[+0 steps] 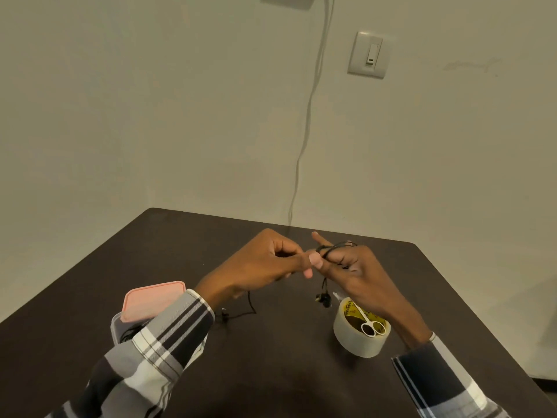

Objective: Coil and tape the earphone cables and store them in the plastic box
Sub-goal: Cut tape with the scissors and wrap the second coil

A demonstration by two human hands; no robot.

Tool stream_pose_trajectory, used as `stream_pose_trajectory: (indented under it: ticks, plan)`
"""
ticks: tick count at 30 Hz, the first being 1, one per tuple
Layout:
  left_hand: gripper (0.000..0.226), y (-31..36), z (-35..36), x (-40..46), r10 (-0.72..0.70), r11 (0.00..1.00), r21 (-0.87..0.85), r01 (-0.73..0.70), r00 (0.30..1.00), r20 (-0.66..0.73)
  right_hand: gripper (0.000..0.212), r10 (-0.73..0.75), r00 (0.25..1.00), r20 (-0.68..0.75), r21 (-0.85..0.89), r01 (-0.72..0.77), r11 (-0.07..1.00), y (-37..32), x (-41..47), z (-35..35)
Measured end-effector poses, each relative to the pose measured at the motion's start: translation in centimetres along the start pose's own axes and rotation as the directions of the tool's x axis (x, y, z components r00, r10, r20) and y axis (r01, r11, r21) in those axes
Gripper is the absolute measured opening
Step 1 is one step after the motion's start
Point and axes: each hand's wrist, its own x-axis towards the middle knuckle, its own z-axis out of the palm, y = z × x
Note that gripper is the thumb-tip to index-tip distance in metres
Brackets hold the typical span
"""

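While the dark table [301, 372] stands pushed into a corner of pale walls, a person in a plaid shirt works a black earphone cable [333, 248] above the middle of the tabletop. The right hand [355, 273] has the cable looped round its raised fingers [319, 238], with the remaining fingers curled in against the strands, so the hand grasps the coil. Two black earbuds [323, 300] dangle from it on short leads, hanging just above the table surface. The left hand [265, 263] meets the right at the fingertips, its thumb and forefinger pinching at the coil where the loops cross; the rest of its fingers are curled.

Near the table's right edge sits a roll of clear tape [360, 336], lying flat, with a small pair of white-handled scissors [369, 324] resting across its top, handles toward the person. Toward the left edge stands a clear plastic box [116, 327], its pink lid [150, 300] lying tilted across the opening; dark cable shows through the box wall. A second black cable [241, 313] lies loose on the table between the box and the tape roll, partly hidden behind the left sleeve [168, 336].

On the wall behind, a thin white cord [307, 116] runs down to the table's far edge, and a light switch [368, 54] is mounted to its right.
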Motion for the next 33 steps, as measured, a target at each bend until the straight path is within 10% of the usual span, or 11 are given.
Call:
stream_pose_trajectory:
  ticks: [11, 17, 22, 25, 29, 33]
  plan:
    - [0.032, 1.0, -2.2, 1.1, -0.006, 0.993, -0.115, -0.007, 0.994, -0.113, 0.024, -0.024, 0.963, 0.269, 0.378, -0.082, 0.922, -0.3, -1.3, 0.2]
    - [0.029, -0.6, -1.6, 0.9, 0.001, 0.979, -0.205, -0.013, 0.998, -0.056, 0.022, -0.371, 0.911, 0.18, 0.882, 0.018, 0.472, -1.6, -1.5, -0.3]
    - [0.027, -2.3, -0.1, 0.7, -0.108, 0.966, -0.242, 0.088, 0.992, -0.069, 0.028, -0.331, 0.942, -0.063, 0.99, 0.101, 0.101, -2.6, -1.0, -0.6]
    - [0.03, -3.1, 1.3, 0.6, -0.155, 0.973, -0.179, 0.144, 0.987, -0.045, 0.025, -0.2, 0.953, -0.229, 0.949, 0.265, 0.174, -2.5, -0.7, -0.7]
    - [0.035, -3.7, 2.0, 0.3, -0.192, 0.974, -0.125, 0.188, 0.981, -0.022, 0.027, 0.035, 0.899, -0.436, 0.711, 0.32, 0.626, -2.6, 0.1, -0.9]
    - [0.034, -3.4, 1.5, 0.2, -0.198, 0.977, -0.086, 0.195, 0.98, -0.033, 0.023, -0.051, 0.938, -0.343, 0.33, 0.171, 0.928, -1.3, 0.9, -0.8]
